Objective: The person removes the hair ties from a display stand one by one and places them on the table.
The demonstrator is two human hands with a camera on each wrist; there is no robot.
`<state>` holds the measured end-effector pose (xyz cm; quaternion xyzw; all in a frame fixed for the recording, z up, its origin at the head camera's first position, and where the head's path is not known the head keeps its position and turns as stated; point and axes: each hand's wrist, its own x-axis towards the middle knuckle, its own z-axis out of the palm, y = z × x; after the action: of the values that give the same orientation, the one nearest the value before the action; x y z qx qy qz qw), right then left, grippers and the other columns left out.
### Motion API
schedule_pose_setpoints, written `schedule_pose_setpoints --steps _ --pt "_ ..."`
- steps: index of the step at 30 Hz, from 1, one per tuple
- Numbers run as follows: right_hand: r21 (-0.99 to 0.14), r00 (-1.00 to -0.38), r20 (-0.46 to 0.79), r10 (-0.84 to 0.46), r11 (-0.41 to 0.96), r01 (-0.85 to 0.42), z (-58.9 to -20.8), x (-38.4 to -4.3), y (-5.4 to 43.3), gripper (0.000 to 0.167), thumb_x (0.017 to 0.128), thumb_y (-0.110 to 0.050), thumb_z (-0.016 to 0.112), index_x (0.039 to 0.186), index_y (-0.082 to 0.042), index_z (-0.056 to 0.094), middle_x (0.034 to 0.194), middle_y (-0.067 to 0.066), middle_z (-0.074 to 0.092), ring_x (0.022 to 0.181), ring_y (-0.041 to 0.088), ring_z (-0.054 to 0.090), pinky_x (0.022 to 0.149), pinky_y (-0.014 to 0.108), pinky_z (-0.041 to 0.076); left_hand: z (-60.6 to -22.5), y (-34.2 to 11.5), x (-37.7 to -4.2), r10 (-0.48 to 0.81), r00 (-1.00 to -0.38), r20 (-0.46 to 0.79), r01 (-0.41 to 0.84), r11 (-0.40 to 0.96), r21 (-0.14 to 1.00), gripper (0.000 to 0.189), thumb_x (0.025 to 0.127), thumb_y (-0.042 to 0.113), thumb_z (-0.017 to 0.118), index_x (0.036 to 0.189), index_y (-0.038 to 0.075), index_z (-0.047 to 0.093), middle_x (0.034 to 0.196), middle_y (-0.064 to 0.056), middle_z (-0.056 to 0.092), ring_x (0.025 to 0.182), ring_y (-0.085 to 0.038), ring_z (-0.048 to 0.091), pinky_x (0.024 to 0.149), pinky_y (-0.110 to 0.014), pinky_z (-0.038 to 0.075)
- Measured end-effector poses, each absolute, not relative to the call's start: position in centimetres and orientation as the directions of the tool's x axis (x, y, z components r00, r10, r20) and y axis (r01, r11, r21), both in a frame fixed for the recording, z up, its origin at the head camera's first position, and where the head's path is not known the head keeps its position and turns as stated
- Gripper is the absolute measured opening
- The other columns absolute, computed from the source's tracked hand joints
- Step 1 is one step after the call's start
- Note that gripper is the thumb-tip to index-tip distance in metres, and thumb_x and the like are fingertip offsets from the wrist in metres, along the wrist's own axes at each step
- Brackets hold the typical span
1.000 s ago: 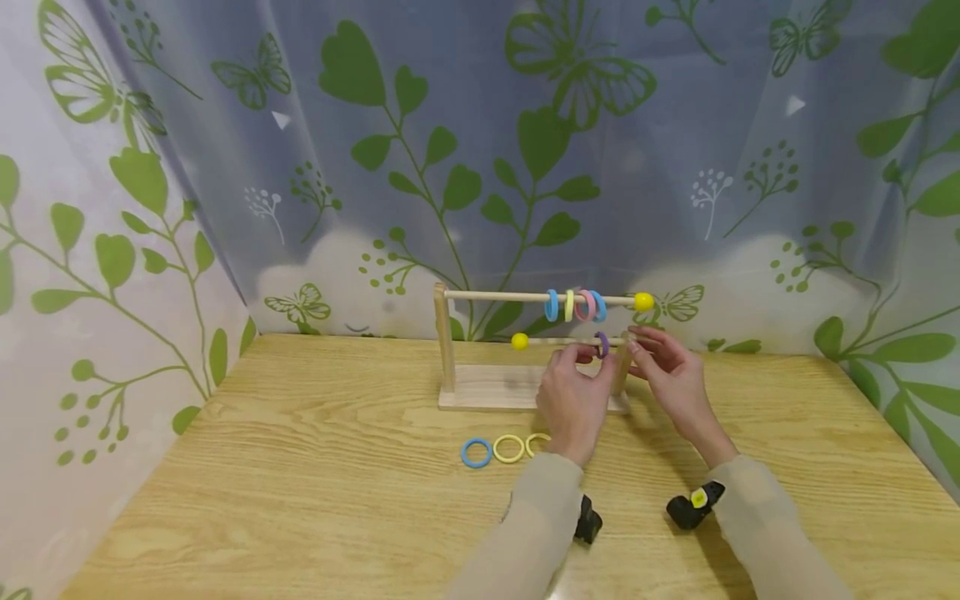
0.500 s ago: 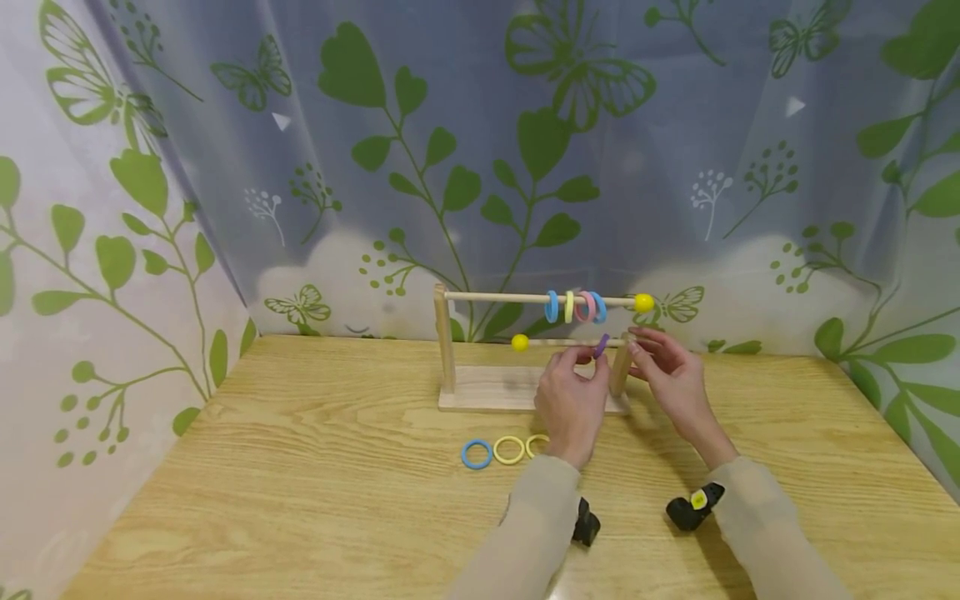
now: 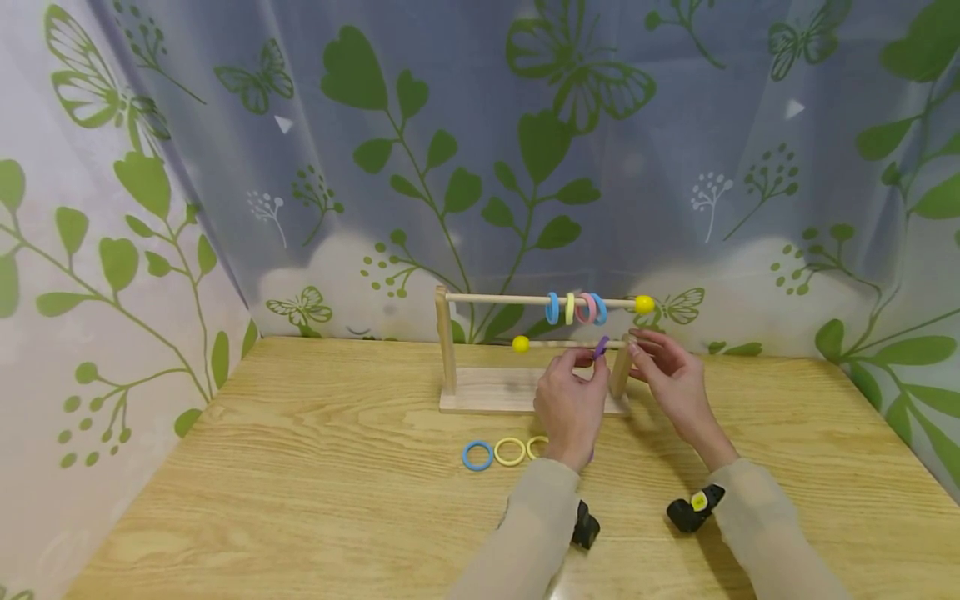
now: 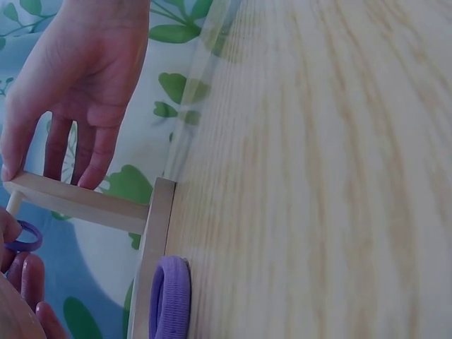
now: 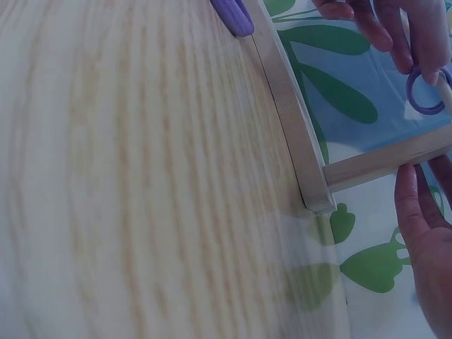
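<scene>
My left hand (image 3: 573,408) pinches a purple hair tie (image 3: 601,347) at the lower rod (image 3: 562,343) of a wooden stand, near the rod's right end. The hair tie is tilted; in the left wrist view the purple loop (image 4: 27,238) hangs by the rod's end. My right hand (image 3: 675,383) holds the top of the short right post (image 3: 622,371), thumb and fingertips against it. On the upper rod (image 3: 495,297) hang blue, yellow and pink hair ties (image 3: 587,308). In the right wrist view the right hand (image 5: 431,240) touches the post (image 5: 381,159) from below.
On the wooden table (image 3: 315,500) before the stand lie a blue hair tie (image 3: 477,456) and yellow ones (image 3: 510,452). Another purple hair tie (image 4: 170,300) lies by the stand's base, mostly hidden by the left hand in the head view. A patterned curtain (image 3: 480,167) stands behind.
The purple hair tie has turned from a visible upright loop to a tilted, nearly edge-on position in the left hand's fingers. The right hand stays on the post.
</scene>
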<state>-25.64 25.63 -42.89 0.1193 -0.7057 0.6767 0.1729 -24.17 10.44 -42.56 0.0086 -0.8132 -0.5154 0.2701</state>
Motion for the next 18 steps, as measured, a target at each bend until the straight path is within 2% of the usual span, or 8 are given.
schedule_pose_setpoints --steps 9,18 --pt "-0.914 -0.913 0.404 0.061 0.050 -0.402 -42.84 -25.53 25.60 0.039 0.102 -0.011 0.061 0.135 0.010 0.056 0.116 -0.018 0.071 0.106 -0.001 0.068 0.079 0.021 0.061 -42.45 9.94 -24.07 -0.309 -0.830 0.464 0.297 0.459 0.837 0.008 0.089 0.030 0.077 0.093 0.023 0.079 0.092 0.008 0.078 0.059 -0.002 0.064 0.054 -0.017 0.041" --pt "-0.915 -0.913 0.404 0.064 0.048 -0.401 -42.76 -25.50 25.47 0.038 0.102 -0.010 0.062 0.134 0.009 0.056 0.115 -0.017 0.072 0.105 -0.001 0.068 0.079 0.021 0.061 -42.35 9.49 -24.11 -0.321 -0.818 0.477 0.285 0.495 0.821 0.010 0.089 0.032 0.077 0.092 0.022 0.078 0.090 0.008 0.078 0.059 -0.003 0.066 0.054 -0.018 0.040"
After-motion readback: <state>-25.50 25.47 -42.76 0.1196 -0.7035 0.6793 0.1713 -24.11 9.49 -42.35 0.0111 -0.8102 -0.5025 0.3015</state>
